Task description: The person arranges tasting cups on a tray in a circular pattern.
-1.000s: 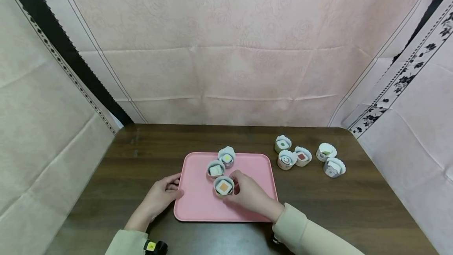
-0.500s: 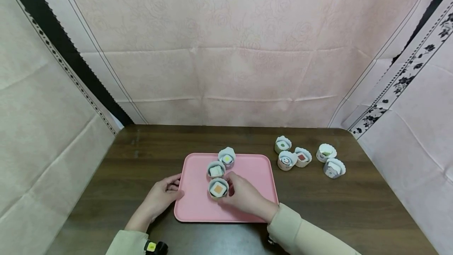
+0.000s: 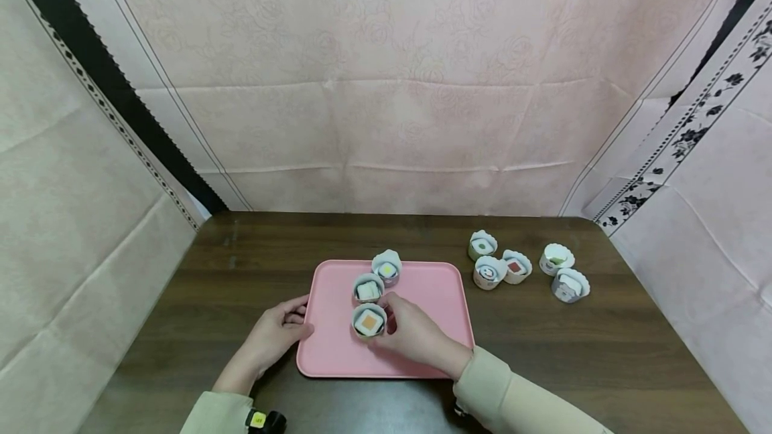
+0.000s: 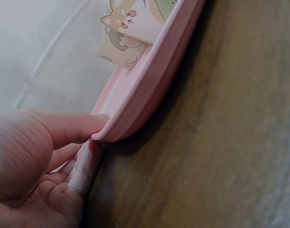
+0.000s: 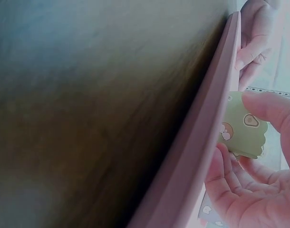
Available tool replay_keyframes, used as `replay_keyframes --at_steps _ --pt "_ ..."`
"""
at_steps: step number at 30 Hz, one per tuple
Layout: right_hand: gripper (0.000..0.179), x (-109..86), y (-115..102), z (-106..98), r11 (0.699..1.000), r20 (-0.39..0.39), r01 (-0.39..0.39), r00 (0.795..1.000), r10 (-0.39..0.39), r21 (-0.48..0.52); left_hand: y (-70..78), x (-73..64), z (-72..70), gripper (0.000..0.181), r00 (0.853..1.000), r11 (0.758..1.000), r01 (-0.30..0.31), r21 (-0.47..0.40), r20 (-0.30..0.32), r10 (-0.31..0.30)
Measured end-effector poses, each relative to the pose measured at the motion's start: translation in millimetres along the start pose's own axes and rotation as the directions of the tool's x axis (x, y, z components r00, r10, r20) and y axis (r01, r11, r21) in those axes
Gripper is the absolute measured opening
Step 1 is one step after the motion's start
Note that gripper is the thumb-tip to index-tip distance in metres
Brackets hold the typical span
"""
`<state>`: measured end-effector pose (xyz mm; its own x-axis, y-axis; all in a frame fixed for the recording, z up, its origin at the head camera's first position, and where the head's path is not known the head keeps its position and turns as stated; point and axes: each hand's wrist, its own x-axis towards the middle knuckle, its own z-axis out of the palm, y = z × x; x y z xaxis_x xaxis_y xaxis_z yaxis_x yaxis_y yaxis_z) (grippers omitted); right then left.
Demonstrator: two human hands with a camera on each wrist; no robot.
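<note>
My right hand (image 3: pixel 416 332) grips a small paper cupcake cup (image 3: pixel 369 321) over the pink tray (image 3: pixel 428 286); a white square with an orange centre shows inside it. In the right wrist view this cup (image 5: pixel 245 124) has a green side with an avocado print and a scalloped rim, between thumb and fingers. My left hand (image 3: pixel 279 331) pinches the tray's left edge, thumb on top of the rim and fingers below it in the left wrist view. Just behind the gripped cup on the tray stand a cup with a whitish piece (image 3: pixel 367 288) and a cup with a yellow centre (image 3: pixel 387 266).
Several similar cups stand on the dark wooden table (image 3: pixel 271 240) to the right of the tray, among them one with a red centre (image 3: pixel 517 266) and a pale grey one (image 3: pixel 569 285). Light cloth (image 3: pixel 386 119) hangs behind the table and along both sides.
My right hand has moved the green paper cup leftward across the tray, in front of the cup with the whitish piece. My left hand has stayed at the tray's edge.
</note>
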<state>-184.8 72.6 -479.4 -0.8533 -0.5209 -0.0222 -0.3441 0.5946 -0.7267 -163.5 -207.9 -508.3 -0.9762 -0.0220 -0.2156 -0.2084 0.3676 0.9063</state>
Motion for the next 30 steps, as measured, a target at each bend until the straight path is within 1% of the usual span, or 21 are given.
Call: replay_keyframes --at_steps 9,25,30 --pt "0.046 -0.3 -2.5 1.3 1.000 0.001 0.007 1.000 -0.007 0.003 -0.1 -0.3 -0.3 0.058 1.000 1.000 0.004 0.001 0.001 -0.004" --pt "0.047 1.2 -0.9 3.2 1.000 0.004 0.005 1.000 -0.006 0.018 2.4 -1.7 -0.4 0.057 1.000 1.000 -0.002 -0.001 0.003 0.002" --pt "0.050 -1.6 -0.6 -0.8 0.999 0.016 -0.003 1.000 0.003 0.042 3.1 -2.4 -0.2 0.057 1.000 1.000 0.006 0.001 -0.001 -0.006"
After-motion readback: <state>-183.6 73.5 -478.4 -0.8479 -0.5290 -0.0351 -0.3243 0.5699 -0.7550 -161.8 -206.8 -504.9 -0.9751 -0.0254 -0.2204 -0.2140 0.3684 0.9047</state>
